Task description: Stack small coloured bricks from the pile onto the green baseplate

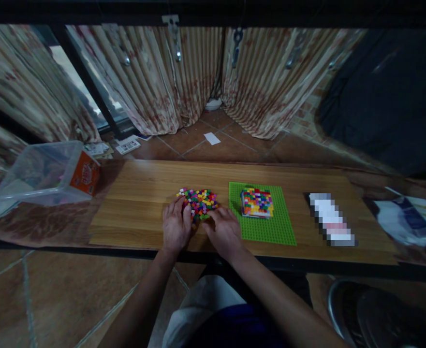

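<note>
A heap of small multicoloured bricks [199,200] lies in the middle of a low wooden table [133,193]. My left hand [175,226] rests at the heap's near left edge, fingers curled against the bricks. My right hand [224,231] sits at the heap's near right edge, fingers bent in toward the pile. What either hand pinches is hidden. To the right lies a green baseplate [271,227] with a block of stacked multicoloured bricks [257,202] on its far part.
A clear plastic tub [35,176] with an orange box [85,178] lies at the table's left end. A pixelated oblong object [331,220] lies right of the baseplate. Curtains hang behind; papers lie on the tiled floor.
</note>
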The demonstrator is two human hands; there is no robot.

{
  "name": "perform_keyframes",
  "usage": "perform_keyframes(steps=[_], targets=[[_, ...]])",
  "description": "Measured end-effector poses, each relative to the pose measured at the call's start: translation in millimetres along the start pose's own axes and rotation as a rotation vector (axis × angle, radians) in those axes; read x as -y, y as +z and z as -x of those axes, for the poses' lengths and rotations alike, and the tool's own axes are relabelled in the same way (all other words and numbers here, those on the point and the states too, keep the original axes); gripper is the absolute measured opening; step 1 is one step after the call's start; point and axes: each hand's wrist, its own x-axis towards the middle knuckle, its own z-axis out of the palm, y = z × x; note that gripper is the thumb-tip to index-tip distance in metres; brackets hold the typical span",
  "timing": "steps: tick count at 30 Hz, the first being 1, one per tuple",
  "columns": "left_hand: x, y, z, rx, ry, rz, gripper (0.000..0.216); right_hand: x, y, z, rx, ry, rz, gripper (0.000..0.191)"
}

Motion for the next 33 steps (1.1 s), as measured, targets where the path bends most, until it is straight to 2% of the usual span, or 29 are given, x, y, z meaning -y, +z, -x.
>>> perform_keyframes(steps=[11, 17, 21, 26, 30, 33], targets=[[2.9, -1.6, 0.2, -0.025, -0.023, 0.068, 0.047, 0.0, 5.7, -6.8, 0.005, -0.007, 0.155, 0.013], [5.4, -1.6, 0.8, -0.050, -0.058, 0.146, 0.045, -5.9, 6.2, -8.5, -0.029, -0.036, 0.082, 0.016], [7.0, -2.9, 1.4, -0.098, -0.089, 0.208, 0.043, -8.0, 1.8, -5.3, -0.130, -0.064, -0.087, 0.022], [9.6, -2.0, 2.0, -0.122, -0.102, 0.237, 0.042, -15.4, -14.9, 3.0, -0.205, 0.032, -0.318, 0.022], [12.9, -1.6, 0.9, -0.125, -0.114, 0.228, 0.040, -20.1, -20.8, 4.8, -0.213, 0.178, -0.579, 0.017], [9.6, -4.8, 4.2, -0.232, -0.081, 0.188, 0.036, -17.1, -20.8, 3.9, -0.197, 0.366, -0.987, 0.016]])
